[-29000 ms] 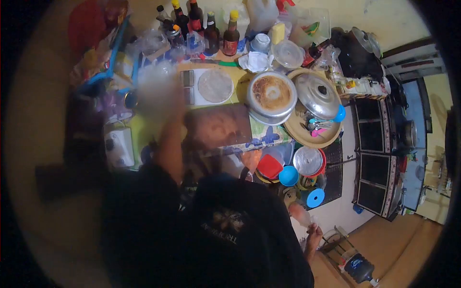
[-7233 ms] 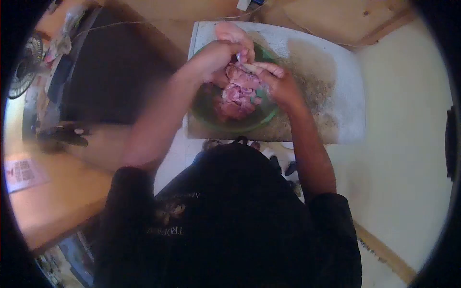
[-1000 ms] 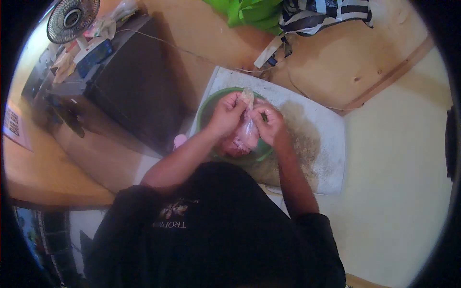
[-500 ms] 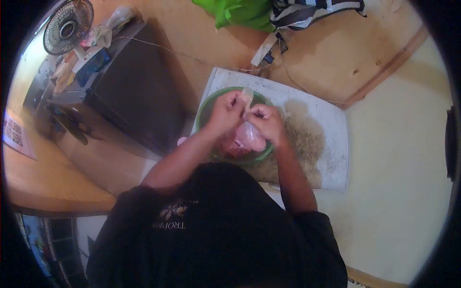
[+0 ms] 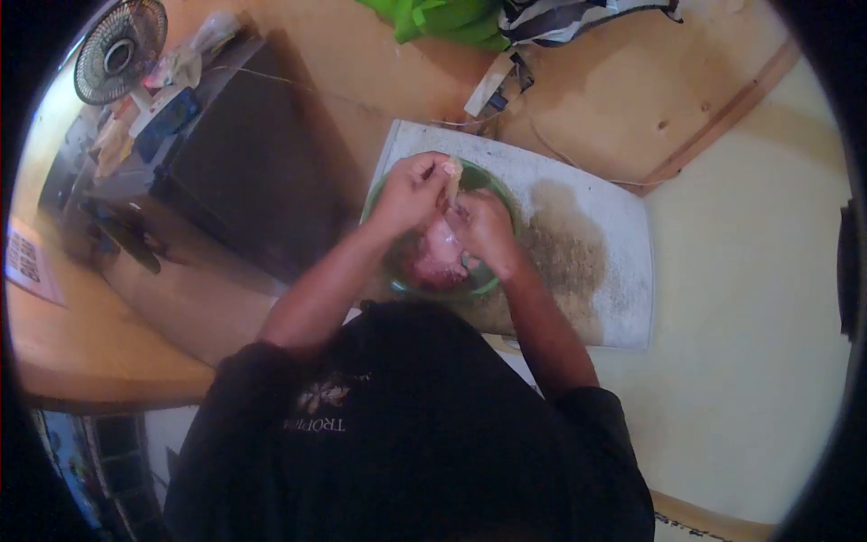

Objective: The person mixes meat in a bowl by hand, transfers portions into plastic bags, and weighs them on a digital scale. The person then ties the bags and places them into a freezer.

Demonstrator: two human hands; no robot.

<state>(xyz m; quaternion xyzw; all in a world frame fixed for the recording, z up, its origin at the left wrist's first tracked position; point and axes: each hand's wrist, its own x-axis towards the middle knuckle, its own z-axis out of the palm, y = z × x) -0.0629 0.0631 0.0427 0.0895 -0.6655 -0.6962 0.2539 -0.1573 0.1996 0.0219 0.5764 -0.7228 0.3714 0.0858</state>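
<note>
Over a green basin [image 5: 495, 287], both my hands hold a clear plastic bag [image 5: 442, 237] with something pink in its lower part. My left hand [image 5: 413, 191] pinches the twisted upper end of the bag. Just below, on the right, my right hand [image 5: 485, 228] is closed round the bag's neck, and its fingertips are partly hidden. The bag's filled part hangs low in the basin. Reddish-pink contents [image 5: 432, 274] lie under it; I cannot make out their exact kind.
The basin stands on a stained white board [image 5: 623, 271]. To the left is a dark cabinet [image 5: 253, 172] with a fan [image 5: 120, 56] and plastic bags on top. A green bag [image 5: 442, 20], a striped cloth [image 5: 578, 18] and a cable [image 5: 542, 144] are at the back.
My right hand has moved slightly left and down, turning to wrap round the bag's neck. The bag has shifted left and lower. My left hand still pinches the top.
</note>
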